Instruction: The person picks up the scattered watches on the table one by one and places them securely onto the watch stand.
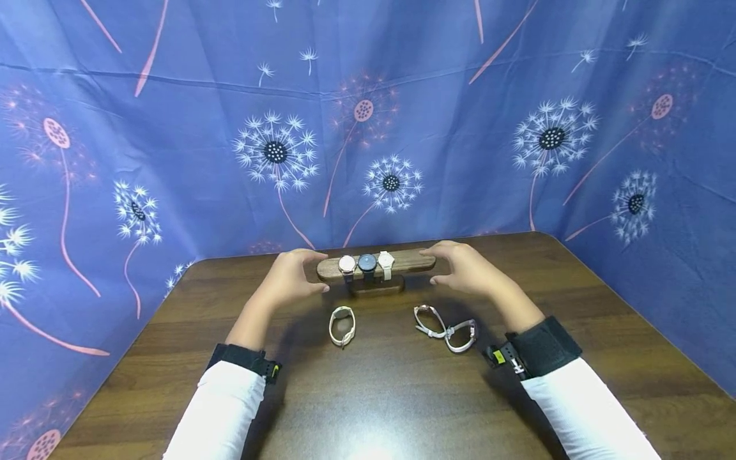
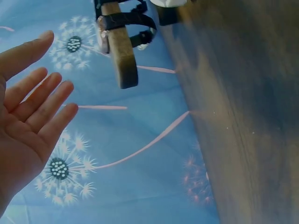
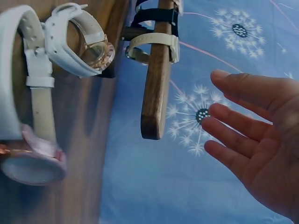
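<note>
Wooden watch stand near far edge of table, left hand and right hand just beside its ends.
Bar sits on a small wooden base, three watches strapped round it, left to right: pale-faced watch on dark strap, all-dark watch, cream watch. Both hands spread, thumbs apart from fingers, palms facing the bar; wrist views show a gap between fingertips and wood each side, nothing gripped. Nearer the person on brown table: white-strapped watch on the left, two more, pink-cased watch and pale-strapped watch, on the right, meeting at straps in head view. White sleeves, black wrist bands. Blue dandelion-print cloth behind.
</note>
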`<action>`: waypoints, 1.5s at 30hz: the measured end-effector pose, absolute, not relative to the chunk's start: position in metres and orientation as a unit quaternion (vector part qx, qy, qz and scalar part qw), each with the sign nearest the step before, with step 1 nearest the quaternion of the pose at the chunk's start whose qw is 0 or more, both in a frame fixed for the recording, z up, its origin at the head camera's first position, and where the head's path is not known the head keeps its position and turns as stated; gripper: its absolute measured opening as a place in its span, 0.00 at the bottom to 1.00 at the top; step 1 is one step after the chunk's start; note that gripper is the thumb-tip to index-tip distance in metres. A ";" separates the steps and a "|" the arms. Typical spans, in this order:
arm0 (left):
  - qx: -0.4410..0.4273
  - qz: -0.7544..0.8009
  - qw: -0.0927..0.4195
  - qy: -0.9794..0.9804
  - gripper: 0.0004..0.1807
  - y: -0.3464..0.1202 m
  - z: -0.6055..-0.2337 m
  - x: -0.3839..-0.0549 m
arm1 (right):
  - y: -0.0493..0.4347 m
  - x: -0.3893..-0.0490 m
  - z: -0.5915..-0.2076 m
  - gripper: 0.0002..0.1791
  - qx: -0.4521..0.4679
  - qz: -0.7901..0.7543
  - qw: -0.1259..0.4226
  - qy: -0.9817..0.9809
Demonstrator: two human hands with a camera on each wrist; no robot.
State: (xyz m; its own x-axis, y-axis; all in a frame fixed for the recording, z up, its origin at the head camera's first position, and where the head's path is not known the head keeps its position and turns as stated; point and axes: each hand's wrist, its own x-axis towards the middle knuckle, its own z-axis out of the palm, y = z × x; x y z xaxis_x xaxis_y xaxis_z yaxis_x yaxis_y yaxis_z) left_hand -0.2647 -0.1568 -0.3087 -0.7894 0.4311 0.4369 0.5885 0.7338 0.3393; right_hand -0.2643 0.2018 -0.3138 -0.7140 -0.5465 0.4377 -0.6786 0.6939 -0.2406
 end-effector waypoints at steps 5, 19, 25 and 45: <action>-0.289 -0.247 0.171 -0.909 0.31 -0.157 -0.314 -0.242 | 0.207 -0.248 -0.320 0.27 0.323 0.215 0.149 -0.909; -0.303 -0.274 0.195 -0.892 0.20 -0.160 -0.330 -0.228 | 0.207 -0.239 -0.334 0.21 0.311 0.239 0.111 -0.913; -0.303 -0.296 0.182 -0.887 0.13 -0.163 -0.327 -0.227 | 0.205 -0.243 -0.342 0.13 0.309 0.234 0.079 -0.919; -0.311 -0.362 0.137 -0.868 0.11 -0.153 -0.328 -0.220 | 0.185 -0.244 -0.365 0.06 0.280 0.174 0.076 -0.941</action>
